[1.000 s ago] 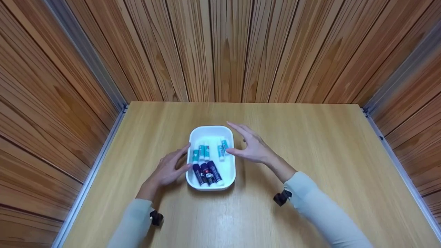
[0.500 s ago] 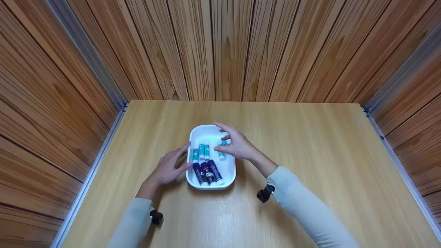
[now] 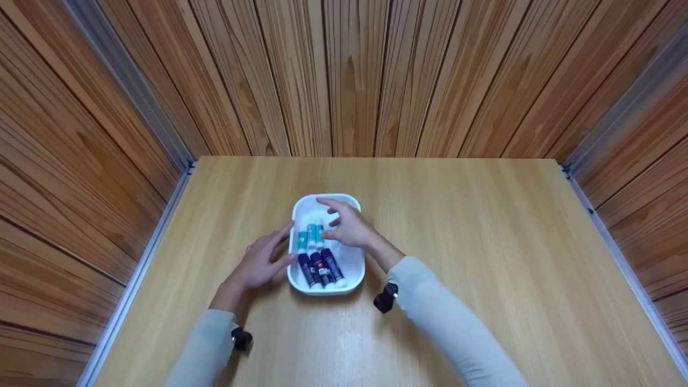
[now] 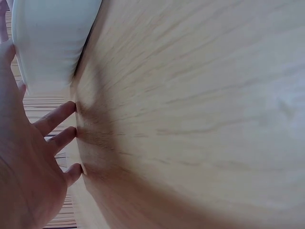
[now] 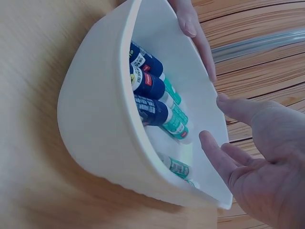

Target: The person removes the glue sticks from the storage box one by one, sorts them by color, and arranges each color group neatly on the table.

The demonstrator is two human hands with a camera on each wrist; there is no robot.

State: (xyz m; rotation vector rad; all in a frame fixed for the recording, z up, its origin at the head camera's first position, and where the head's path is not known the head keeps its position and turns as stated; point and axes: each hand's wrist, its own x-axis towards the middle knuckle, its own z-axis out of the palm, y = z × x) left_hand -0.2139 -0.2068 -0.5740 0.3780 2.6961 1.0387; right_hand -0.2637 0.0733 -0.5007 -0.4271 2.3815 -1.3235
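A white plastic tray [image 3: 352,269] holds several glue sticks. Three dark blue glue sticks [image 3: 320,269] lie at its near end, with teal glue sticks [image 3: 312,236] just beyond them. More teal ones [image 5: 179,168] lie at the tray's right side in the right wrist view, hidden under the right hand in the head view. My left hand [image 3: 262,260] rests at the tray's left rim with thumb and forefinger; its other fingers reach down to the table [image 4: 190,119]. Above the tray hovers my right hand [image 3: 352,227], fingers parted and loosely bent, nothing between them.
Wood-panelled walls [image 3: 365,80] stand behind and on both sides of the table. Metal rails [image 3: 140,274] run along its left and right edges. Each sleeve cuff carries a small black camera [image 3: 384,298].
My right hand has moved left from the tray's right rim to over its middle, covering the teal glue sticks on that side. The left hand has kept its place at the rim.
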